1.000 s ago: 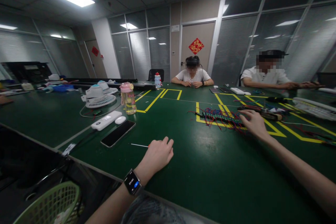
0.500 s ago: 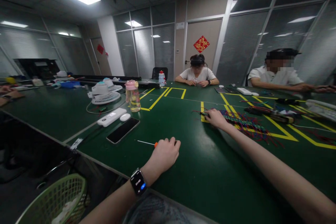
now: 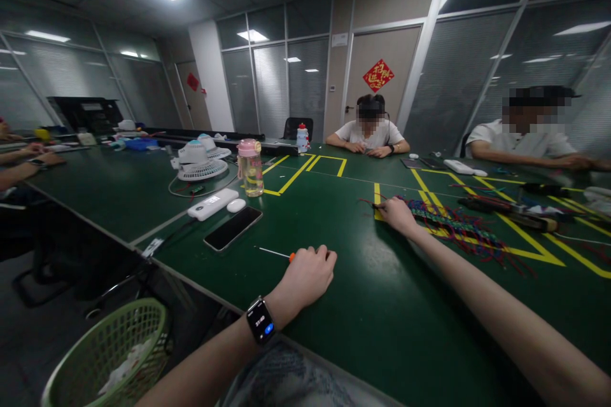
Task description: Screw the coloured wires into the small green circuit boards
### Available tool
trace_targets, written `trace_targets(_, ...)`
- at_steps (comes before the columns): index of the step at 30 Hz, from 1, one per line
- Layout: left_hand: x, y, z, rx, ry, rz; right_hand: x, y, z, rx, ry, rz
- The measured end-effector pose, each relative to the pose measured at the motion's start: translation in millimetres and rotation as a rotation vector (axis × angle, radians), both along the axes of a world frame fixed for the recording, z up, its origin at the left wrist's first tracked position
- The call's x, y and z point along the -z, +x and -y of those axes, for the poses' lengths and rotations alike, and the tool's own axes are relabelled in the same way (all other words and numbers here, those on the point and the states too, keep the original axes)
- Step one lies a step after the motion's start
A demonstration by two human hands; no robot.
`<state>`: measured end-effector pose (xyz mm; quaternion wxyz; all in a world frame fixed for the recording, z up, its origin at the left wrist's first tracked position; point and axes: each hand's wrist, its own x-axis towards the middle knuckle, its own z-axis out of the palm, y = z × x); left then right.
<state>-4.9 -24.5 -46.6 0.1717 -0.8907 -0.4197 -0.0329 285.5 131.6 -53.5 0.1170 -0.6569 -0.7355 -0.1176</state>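
Observation:
My left hand (image 3: pixel 310 276) rests on the green table, fingers curled round a screwdriver (image 3: pixel 274 252). The thin metal shaft and a bit of orange handle poke out to the left; my palm hides the rest. Farther off, my right hand (image 3: pixel 397 215) reaches out at the left end of a row of small green circuit boards (image 3: pixel 446 219) with red and blue wires. Its fingertips pinch a small dark piece with thin red wires, seemingly one of these circuit boards, mostly covered by my fingers.
Left of my hands lie a black phone (image 3: pixel 233 228), a white power bank (image 3: pixel 213 203), a pink-lidded bottle (image 3: pixel 251 168) and white fans (image 3: pixel 203 168). Yellow tape (image 3: pixel 529 252) marks the table. Two people sit across. A green basket (image 3: pixel 107 356) stands below the table edge.
The whole view has shifted, so most things appear a little farther right. My left hand still has the screwdriver and my right hand stays at the end of the circuit boards.

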Motion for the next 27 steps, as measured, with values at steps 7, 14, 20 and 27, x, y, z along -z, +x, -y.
trace_targets(7, 0.4, -0.1, 0.8, 0.012, 0.028, 0.009, 4.5, -0.9, -0.3, 0.004, 0.027, -0.074)
trace_targets(14, 2.6, 0.4, -1.3, 0.01, 0.013, 0.0, 6.0, 0.5, -0.6, 0.03, 0.028, -0.17)
trace_targets(20, 1.3, 0.7, -0.5, 0.001, -0.012, 0.002, 5.1, 1.4, -1.3, 0.032, 0.022, -0.227)
trace_targets(27, -0.5, 1.7, 1.0, -0.012, -0.015, -0.026, 0.8, -13.2, 8.1, -0.078, 0.012, -0.257)
